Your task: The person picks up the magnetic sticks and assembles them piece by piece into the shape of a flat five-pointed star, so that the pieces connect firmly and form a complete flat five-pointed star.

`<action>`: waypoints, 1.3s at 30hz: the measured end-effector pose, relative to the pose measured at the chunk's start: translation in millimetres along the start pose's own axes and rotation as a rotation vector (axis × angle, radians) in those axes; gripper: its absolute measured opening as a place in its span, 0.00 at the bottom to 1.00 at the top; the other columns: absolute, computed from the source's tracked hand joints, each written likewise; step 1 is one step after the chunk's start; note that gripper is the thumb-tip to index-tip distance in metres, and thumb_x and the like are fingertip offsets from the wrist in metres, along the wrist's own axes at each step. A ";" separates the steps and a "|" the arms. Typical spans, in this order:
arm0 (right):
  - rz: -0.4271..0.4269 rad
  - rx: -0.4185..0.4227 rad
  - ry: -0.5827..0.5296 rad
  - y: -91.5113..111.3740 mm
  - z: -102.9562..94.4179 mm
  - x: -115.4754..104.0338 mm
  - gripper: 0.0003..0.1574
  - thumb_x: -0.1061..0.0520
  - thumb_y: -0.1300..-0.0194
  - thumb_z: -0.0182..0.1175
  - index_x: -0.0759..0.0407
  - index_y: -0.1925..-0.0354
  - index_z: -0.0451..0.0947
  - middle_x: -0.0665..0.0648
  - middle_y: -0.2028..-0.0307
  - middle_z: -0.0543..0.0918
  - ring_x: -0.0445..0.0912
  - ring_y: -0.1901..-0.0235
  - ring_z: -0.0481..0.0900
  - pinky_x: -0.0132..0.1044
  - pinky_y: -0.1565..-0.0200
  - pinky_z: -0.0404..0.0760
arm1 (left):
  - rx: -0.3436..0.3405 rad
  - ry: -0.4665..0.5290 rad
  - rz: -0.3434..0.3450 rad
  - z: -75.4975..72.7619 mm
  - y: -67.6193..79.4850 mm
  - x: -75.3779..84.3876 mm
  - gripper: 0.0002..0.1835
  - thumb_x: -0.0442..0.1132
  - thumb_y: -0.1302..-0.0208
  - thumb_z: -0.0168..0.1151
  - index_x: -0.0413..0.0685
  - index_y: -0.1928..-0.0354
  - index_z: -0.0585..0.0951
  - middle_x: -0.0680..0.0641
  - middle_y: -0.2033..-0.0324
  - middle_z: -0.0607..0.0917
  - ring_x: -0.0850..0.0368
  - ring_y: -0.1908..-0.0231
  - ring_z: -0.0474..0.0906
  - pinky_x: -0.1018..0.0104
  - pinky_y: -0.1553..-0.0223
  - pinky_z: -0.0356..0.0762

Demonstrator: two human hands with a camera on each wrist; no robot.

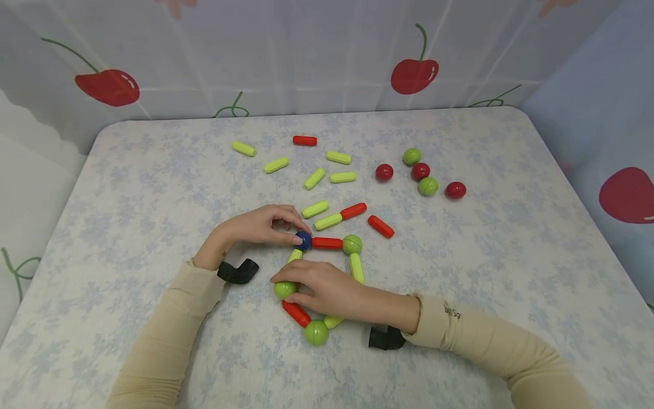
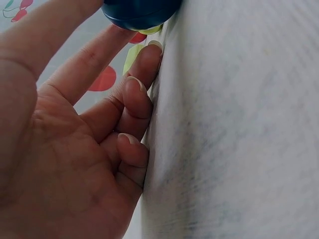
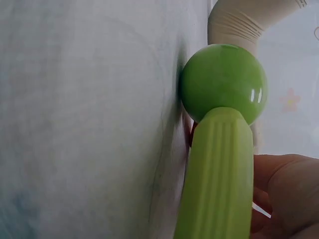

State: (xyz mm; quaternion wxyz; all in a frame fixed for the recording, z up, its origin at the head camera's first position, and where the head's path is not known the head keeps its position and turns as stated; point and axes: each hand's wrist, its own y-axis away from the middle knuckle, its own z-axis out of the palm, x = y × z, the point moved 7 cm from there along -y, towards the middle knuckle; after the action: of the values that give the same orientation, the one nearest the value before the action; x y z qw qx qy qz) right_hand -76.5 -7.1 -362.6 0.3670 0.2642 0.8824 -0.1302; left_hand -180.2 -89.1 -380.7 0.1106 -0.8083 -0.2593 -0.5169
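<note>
My left hand (image 1: 260, 224) pinches a dark blue ball (image 1: 305, 244) between thumb and fingers; in the left wrist view the same ball (image 2: 142, 12) shows at the top edge. With my right hand (image 1: 327, 288) I grip a green ball (image 1: 283, 290) lower on the left. Both balls belong to a ring of balls and sticks lying on the table. A red stick (image 1: 327, 243) runs from the blue ball to a green ball. Another red stick (image 1: 296, 314) leads down to the nearest green ball (image 1: 316, 333). A yellow-green stick (image 1: 356, 268) is partly hidden by my right hand.
Several loose yellow-green sticks (image 1: 276, 165) lie beyond the ring. A joined yellow-green and red pair (image 1: 340, 217) and a red stick (image 1: 380, 226) lie just behind it. Red balls (image 1: 384, 172) and green balls (image 1: 428, 186) sit at the back right. A curtain (image 1: 306, 57) borders the table.
</note>
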 end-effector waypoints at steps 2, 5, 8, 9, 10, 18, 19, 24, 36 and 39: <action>-0.003 -0.011 0.008 0.1 1.4 -0.4 0.21 0.57 0.36 0.62 0.57 0.44 0.76 0.50 0.48 0.76 0.38 0.47 0.71 0.29 0.48 0.68 | 0.002 0.002 -0.002 -0.1 -0.4 -1.4 0.13 0.37 0.38 0.63 0.45 0.52 0.83 0.52 0.57 0.79 0.53 0.60 0.69 0.61 0.57 0.67; -0.011 -0.019 0.027 0.3 2.7 -1.7 0.22 0.57 0.36 0.62 0.57 0.44 0.76 0.51 0.47 0.76 0.39 0.46 0.70 0.30 0.47 0.68 | 0.003 0.000 -0.005 -0.1 -0.9 -3.8 0.13 0.38 0.38 0.63 0.46 0.52 0.83 0.52 0.57 0.79 0.53 0.60 0.69 0.61 0.57 0.67; -0.018 -0.025 0.064 0.0 4.6 -2.1 0.22 0.57 0.36 0.61 0.58 0.43 0.75 0.52 0.46 0.75 0.41 0.45 0.70 0.31 0.47 0.67 | 0.003 0.003 -0.010 0.2 -0.8 -5.3 0.13 0.38 0.38 0.63 0.47 0.52 0.83 0.52 0.57 0.79 0.53 0.60 0.69 0.61 0.57 0.67; -0.019 -0.027 0.074 -0.2 5.4 -2.0 0.22 0.57 0.36 0.61 0.57 0.43 0.75 0.53 0.46 0.75 0.41 0.45 0.70 0.31 0.46 0.67 | 0.004 0.004 -0.011 0.3 -0.8 -5.7 0.13 0.38 0.38 0.63 0.47 0.52 0.83 0.52 0.57 0.79 0.53 0.60 0.69 0.61 0.57 0.67; -0.020 -0.028 0.083 -0.3 6.0 -1.8 0.22 0.57 0.36 0.61 0.57 0.43 0.75 0.53 0.46 0.74 0.42 0.45 0.69 0.31 0.46 0.67 | 0.004 0.005 -0.012 0.4 -0.6 -6.0 0.13 0.38 0.38 0.63 0.47 0.52 0.83 0.52 0.57 0.79 0.53 0.60 0.69 0.61 0.57 0.67; 0.034 0.096 0.081 9.5 -4.7 -2.7 0.18 0.57 0.38 0.63 0.57 0.49 0.77 0.51 0.51 0.72 0.41 0.55 0.74 0.27 0.56 0.72 | 0.000 0.002 -0.014 1.5 -1.1 -6.9 0.13 0.39 0.37 0.63 0.48 0.51 0.83 0.52 0.57 0.79 0.53 0.60 0.69 0.60 0.57 0.67; 0.043 0.118 0.075 11.8 -7.1 -3.5 0.14 0.57 0.38 0.63 0.57 0.53 0.78 0.50 0.54 0.73 0.40 0.59 0.74 0.26 0.59 0.72 | 0.000 0.001 -0.014 1.5 -1.2 -6.7 0.13 0.39 0.37 0.63 0.48 0.51 0.83 0.52 0.57 0.79 0.53 0.60 0.69 0.60 0.57 0.67; 0.075 0.057 0.199 17.9 -2.5 -5.6 0.12 0.46 0.38 0.63 0.49 0.74 0.76 0.43 0.75 0.70 0.35 0.76 0.68 0.27 0.72 0.68 | 0.005 -0.005 -0.020 0.4 -0.3 -5.6 0.13 0.39 0.38 0.63 0.48 0.51 0.83 0.53 0.57 0.79 0.53 0.60 0.69 0.61 0.58 0.68; 0.123 -0.057 0.285 12.9 16.1 -2.1 0.20 0.45 0.42 0.62 0.47 0.84 0.68 0.40 0.84 0.65 0.35 0.82 0.64 0.29 0.76 0.64 | 0.001 -0.010 -0.052 -0.4 -0.4 -8.2 0.13 0.41 0.38 0.63 0.51 0.51 0.83 0.54 0.57 0.79 0.54 0.60 0.69 0.61 0.60 0.67; 0.144 -0.027 0.234 12.8 13.9 0.1 0.18 0.46 0.42 0.62 0.47 0.83 0.69 0.40 0.83 0.66 0.35 0.82 0.64 0.28 0.77 0.64 | -0.001 -0.006 -0.053 -0.5 -0.4 -8.8 0.13 0.41 0.38 0.63 0.51 0.51 0.83 0.54 0.57 0.79 0.54 0.60 0.69 0.60 0.60 0.67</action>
State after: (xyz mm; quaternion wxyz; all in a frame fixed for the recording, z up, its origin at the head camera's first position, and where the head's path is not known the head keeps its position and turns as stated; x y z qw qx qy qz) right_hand -61.3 -2.4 -372.8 0.2734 0.3352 0.8996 -0.0600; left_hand -183.8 -91.6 -388.4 0.0958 -0.8027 -0.2808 -0.5174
